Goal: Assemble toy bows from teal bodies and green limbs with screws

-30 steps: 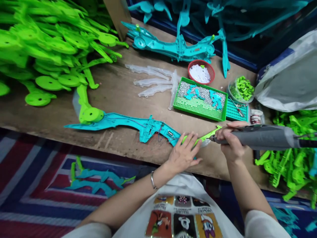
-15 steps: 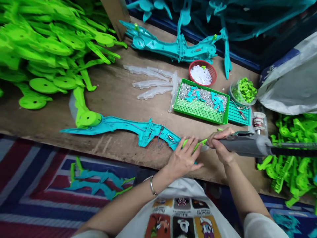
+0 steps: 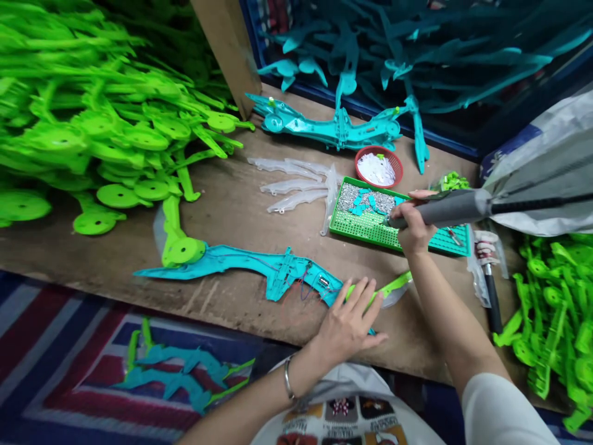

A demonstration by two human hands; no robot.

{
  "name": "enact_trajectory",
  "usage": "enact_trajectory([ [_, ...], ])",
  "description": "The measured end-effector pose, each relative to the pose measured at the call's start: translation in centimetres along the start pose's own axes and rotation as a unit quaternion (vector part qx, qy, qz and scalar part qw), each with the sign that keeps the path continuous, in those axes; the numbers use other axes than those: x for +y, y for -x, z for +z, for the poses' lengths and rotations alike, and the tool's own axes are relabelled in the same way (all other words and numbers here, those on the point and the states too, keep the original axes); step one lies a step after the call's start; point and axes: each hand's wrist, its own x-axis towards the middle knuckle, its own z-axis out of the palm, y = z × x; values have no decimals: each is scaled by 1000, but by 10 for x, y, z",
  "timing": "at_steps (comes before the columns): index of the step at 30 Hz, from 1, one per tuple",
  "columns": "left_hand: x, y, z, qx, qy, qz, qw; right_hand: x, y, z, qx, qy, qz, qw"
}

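My left hand (image 3: 348,324) lies flat with fingers spread over the right end of a blue plastic toy bow half (image 3: 245,258), where a green limb piece (image 3: 393,287) joins it. The bow half lies open side up, with thin wires and a small metal part showing near its middle. Another green limb (image 3: 184,250) sits at its left end. In my right hand (image 3: 414,227) is a grey electric screwdriver (image 3: 456,208), its tip over a green perforated tray (image 3: 354,230) of small screws and blue plastic pieces. Whether the tip touches a screw is hard to see.
Green parts are heaped at left (image 3: 139,139) and right (image 3: 551,309). Behind the tray stand a red basket (image 3: 399,170) of white pieces and stacked blue bow halves (image 3: 315,128). Clear blades (image 3: 296,201) lie left of the tray. A black-handled tool (image 3: 493,303) lies at right.
My right hand has lifted the screwdriver off the green limb at the bow's right end and moved it up and back over the screw tray. My left hand stays on the bow half.
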Motion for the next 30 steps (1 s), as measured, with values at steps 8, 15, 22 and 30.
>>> enact_trajectory([
  [8,-1,2,1,5,-1,-3,1000,16,-5,1,-9,25,12,1000],
  [15,-1,2,5,22,-8,1,1000,21,-8,5,-35,-3,33,999],
  [22,-2,0,3,36,-13,6,999,-28,-4,-11,-11,-22,-19,1000],
  [30,-2,-1,2,26,1,1,1000,-61,43,-103,41,55,23,997],
])
